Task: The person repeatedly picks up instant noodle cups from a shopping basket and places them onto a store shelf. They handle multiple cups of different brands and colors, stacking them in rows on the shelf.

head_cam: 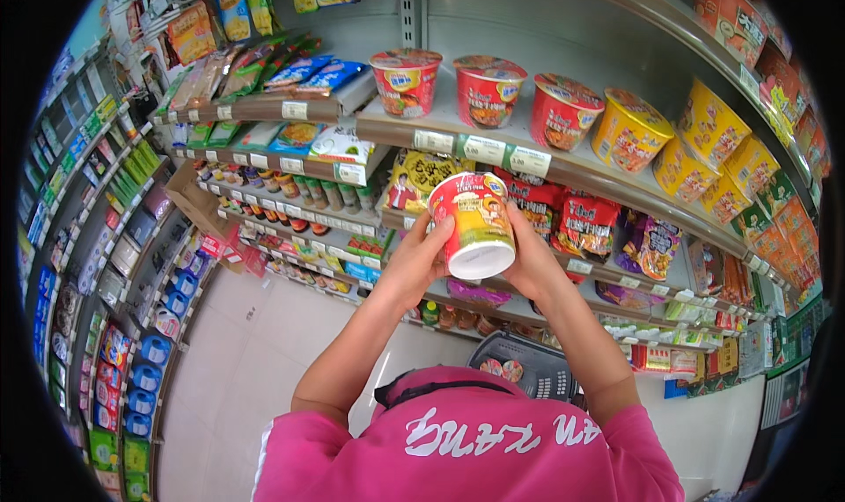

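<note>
An instant noodle cup (476, 221) in red and yellow is held up between my two hands, tilted so its white base shows. My left hand (417, 259) grips its left side, thumb across the front. On the other side my right hand (533, 258) presses against the wall of the cup. Behind and above it, red noodle cups (490, 93) stand spaced along a shelf (515, 149) with price tags. Yellow noodle cups (632, 131) continue that row to the right, some stacked.
Below my arms, a dark grey shopping basket (544, 376) holds noodle cups (502, 370). Bagged noodles (586, 223) fill the shelf under the cups. Sauce jars and packets line lower shelves at left. Across the tiled floor (237, 357) stands another shelf with blue bottles (146, 378).
</note>
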Motion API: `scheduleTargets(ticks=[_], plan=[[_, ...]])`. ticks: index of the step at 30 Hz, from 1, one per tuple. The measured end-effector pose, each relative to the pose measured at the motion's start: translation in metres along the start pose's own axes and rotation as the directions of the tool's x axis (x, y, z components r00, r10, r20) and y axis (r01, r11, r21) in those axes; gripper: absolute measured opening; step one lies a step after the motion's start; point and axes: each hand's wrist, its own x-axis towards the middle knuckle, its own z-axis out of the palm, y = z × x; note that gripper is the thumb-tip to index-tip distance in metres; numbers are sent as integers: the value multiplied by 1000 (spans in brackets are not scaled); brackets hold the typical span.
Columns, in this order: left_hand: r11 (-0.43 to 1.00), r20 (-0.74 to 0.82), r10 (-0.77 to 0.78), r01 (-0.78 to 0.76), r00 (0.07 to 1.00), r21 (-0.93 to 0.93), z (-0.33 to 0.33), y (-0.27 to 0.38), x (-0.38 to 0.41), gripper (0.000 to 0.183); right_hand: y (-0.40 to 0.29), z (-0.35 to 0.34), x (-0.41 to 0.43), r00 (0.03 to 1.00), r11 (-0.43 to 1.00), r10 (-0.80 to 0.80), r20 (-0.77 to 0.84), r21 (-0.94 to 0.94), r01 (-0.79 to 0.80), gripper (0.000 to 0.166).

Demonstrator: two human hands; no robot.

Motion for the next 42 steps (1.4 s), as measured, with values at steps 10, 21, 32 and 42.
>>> scheduleTargets(ticks=[10,21,32,42], plan=[[951,208,307,-295,928,-91,-28,51,1,82,-19,44,15,932,899,-327,159,-250,358,59],[802,278,560,-595,780,56,-28,114,23,108,-47,91,19,668,541,-730,149,-472,696,27],[14,264,932,-753,248,657,-22,186,141,119,-126,140,132,376,169,-907,190,-653,738,39],[148,172,864,-563,474,813,-34,183,165,124,-133,136,170,547,406,-837,-38,-712,572,50]])
